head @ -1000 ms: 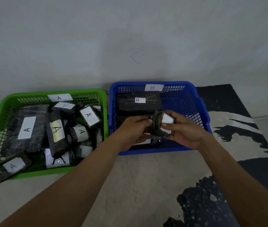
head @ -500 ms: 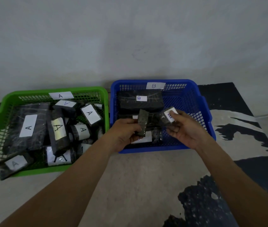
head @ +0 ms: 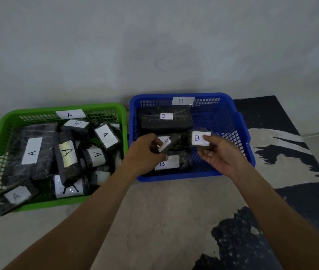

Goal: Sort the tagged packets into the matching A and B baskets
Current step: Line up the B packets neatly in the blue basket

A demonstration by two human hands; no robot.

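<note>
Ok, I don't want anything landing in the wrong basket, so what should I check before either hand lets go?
1. Right hand grips the B packet, tag reads B: ok.
2. B packet is over the blue basket, which is labelled B: ok.
3. Left hand grips the left packet, tag legible: cannot tell, it is tilted and blurred.
4. Left packet is over its matching basket: cannot tell.
5. Bare mesh in the blue basket to drop onto: ok.

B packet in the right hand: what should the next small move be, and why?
Likely lower the right hand and drop the B packet into the blue basket: its tag matches the basket's B label, and it is held right over that basket.
</note>
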